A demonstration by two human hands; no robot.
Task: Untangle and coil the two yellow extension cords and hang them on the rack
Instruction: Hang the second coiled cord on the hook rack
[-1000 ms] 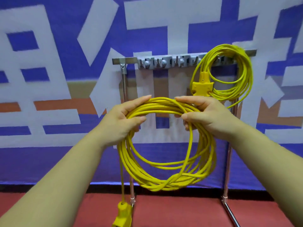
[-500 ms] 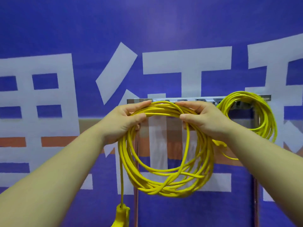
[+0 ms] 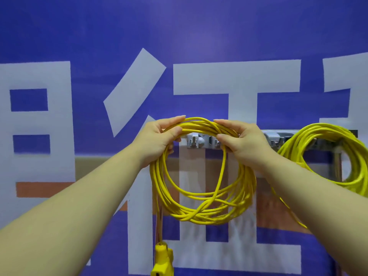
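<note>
Backdrop: a large blue banner point(image 3: 199, 26) fills the whole view, flat like a wall, its upper part plain blue.
Lettering: huge pale white character strokes point(image 3: 237, 76) run across the middle, cut off at the left and right edges.
Slanted stroke: one white diagonal bar point(image 3: 135, 90) sits left of centre.
Left character: a white block encloses two blue rectangles point(image 3: 28, 99), one above the other.
Tan band: a dull tan strip point(image 3: 89, 166) lies lower down.
Orange bar: a short orange-brown bar point(image 3: 39, 189) sits low on the left.

Coil point(image 3: 199, 215): raised to rack point(image 3: 201, 140).
Left hand point(image 3: 157, 140) and right hand point(image 3: 244, 145) have lifted it from below the rack; its top strands now cross level with it.
</note>
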